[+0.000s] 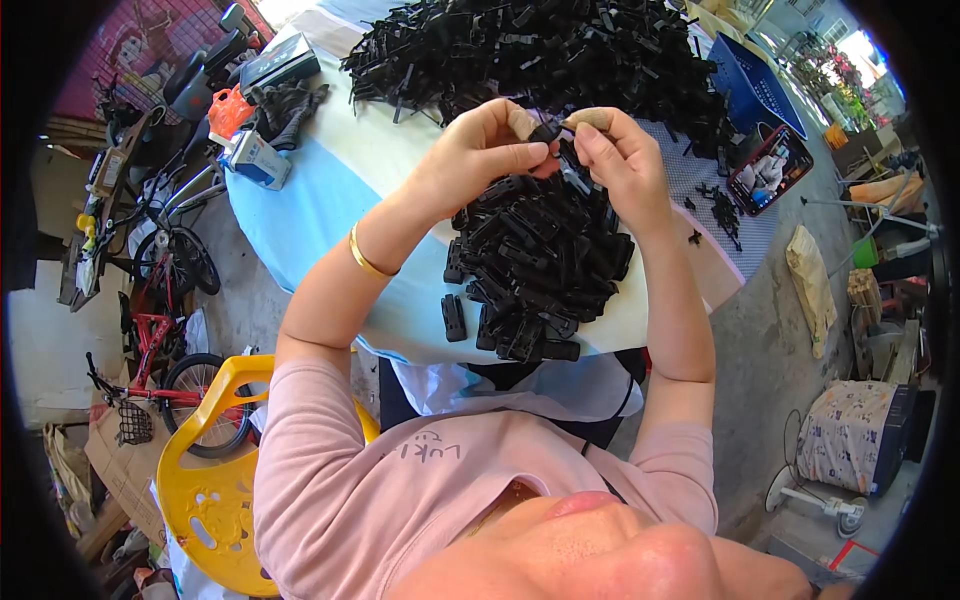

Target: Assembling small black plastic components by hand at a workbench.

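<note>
Both my hands are raised over a round table [300,235] with a light cloth. My left hand [490,150] pinches a small black plastic part [545,132] between thumb and covered forefinger. Close beside it, my right hand [622,160] has thumb and forefinger pressed together at a thin dark piece by that part; its exact kind is too small to tell. Below my hands lies a heap of black plastic parts [540,260], with one part [453,318] apart at its left. A much larger pile of black pieces [530,50] covers the far side.
A phone [770,170] lies at the table's right, beside scattered small black pieces [722,212] and a blue basket [750,85]. At the left edge stand a drink carton [256,160] and a red bag [230,110]. A yellow chair [205,480] is near my left side.
</note>
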Demonstrator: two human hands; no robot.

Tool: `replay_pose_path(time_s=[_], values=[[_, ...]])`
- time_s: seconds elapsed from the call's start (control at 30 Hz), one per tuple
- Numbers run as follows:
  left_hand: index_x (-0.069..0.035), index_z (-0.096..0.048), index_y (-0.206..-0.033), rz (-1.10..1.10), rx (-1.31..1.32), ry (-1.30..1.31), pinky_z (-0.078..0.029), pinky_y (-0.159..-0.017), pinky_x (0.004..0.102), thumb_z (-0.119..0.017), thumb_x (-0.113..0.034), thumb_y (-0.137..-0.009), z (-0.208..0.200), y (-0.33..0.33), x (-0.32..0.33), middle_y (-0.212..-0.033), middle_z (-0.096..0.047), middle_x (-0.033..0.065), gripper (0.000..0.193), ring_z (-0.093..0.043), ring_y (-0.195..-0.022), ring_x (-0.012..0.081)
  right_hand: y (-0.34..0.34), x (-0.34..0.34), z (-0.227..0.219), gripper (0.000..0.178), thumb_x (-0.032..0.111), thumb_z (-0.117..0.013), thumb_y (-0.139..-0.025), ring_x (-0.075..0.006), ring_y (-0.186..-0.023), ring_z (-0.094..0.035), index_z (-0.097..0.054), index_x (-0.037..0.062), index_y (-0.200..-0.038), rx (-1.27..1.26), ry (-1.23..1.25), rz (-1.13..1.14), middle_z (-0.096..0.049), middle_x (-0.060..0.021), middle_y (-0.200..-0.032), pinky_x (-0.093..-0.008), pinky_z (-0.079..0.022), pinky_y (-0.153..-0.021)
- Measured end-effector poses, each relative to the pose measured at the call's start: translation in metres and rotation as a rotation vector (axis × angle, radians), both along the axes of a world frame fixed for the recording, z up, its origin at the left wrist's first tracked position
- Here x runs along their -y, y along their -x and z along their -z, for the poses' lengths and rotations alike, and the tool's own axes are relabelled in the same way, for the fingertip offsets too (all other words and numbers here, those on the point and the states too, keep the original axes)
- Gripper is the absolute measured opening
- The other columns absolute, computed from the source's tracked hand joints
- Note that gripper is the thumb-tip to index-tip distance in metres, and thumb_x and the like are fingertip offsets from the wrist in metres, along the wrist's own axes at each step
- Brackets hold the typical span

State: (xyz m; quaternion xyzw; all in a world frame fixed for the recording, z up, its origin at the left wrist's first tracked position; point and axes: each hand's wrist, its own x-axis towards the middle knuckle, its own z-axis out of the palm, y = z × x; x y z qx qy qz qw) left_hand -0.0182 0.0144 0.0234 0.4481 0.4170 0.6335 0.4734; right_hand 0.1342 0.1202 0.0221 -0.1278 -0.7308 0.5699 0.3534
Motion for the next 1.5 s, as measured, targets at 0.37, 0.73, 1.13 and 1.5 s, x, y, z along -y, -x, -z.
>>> replay_pose_path(time_s=[0.37,0.73,1.13,1.5], values=[[0.002,-0.052,-0.106,-0.218,-0.391,-0.145,-0.049,-0.072,0.0235,-0.061,0.000,-0.081,0.005,-0.007,0.003,-0.097,-0.059,0.0062,0.028,-0.058,-0.084,0.0110,-0.002,0.011,-0.004,0.014,0.012,-0.052,-0.088,-0.0035,-0.059,-0.046,-0.058,0.0004,-0.086,0.121,-0.210,0.029,-0.052,0.0024,-0.065,-0.0169,-0.036,-0.054],[0.003,-0.057,-0.092,-0.485,-0.700,-0.371,-0.048,-0.071,0.0227,-0.065,0.000,-0.076,0.011,-0.014,0.003,-0.087,-0.059,0.0054,0.018,-0.057,-0.079,0.0095,0.002,0.022,-0.005,0.013,0.012,-0.053,-0.087,-0.0023,-0.056,-0.044,-0.059,0.0011,-0.085,0.190,-0.011,0.031,-0.051,0.0032,-0.061,-0.0165,-0.032,-0.050],[0.000,-0.057,-0.098,-0.288,-0.971,-0.547,-0.049,-0.069,0.0284,-0.072,-0.008,-0.069,0.003,-0.024,0.006,-0.093,-0.061,0.0116,0.034,-0.061,-0.078,0.0219,-0.019,-0.125,0.008,0.030,0.022,-0.071,-0.073,-0.0116,-0.070,-0.060,-0.065,-0.0013,-0.090,0.078,-0.403,0.765,-0.064,-0.0063,-0.078,-0.0207,-0.045,-0.062],[-0.002,-0.060,-0.091,-0.174,-1.133,-0.646,-0.047,-0.073,0.0327,-0.067,-0.021,-0.075,0.004,-0.017,0.006,-0.086,-0.061,0.0099,0.026,-0.059,-0.082,0.0269,0.007,-0.150,0.036,0.026,0.022,-0.073,-0.071,-0.0057,-0.050,-0.046,-0.067,-0.0023,-0.077,-0.021,0.121,0.676,-0.056,-0.0002,-0.058,-0.0198,-0.035,-0.047]])
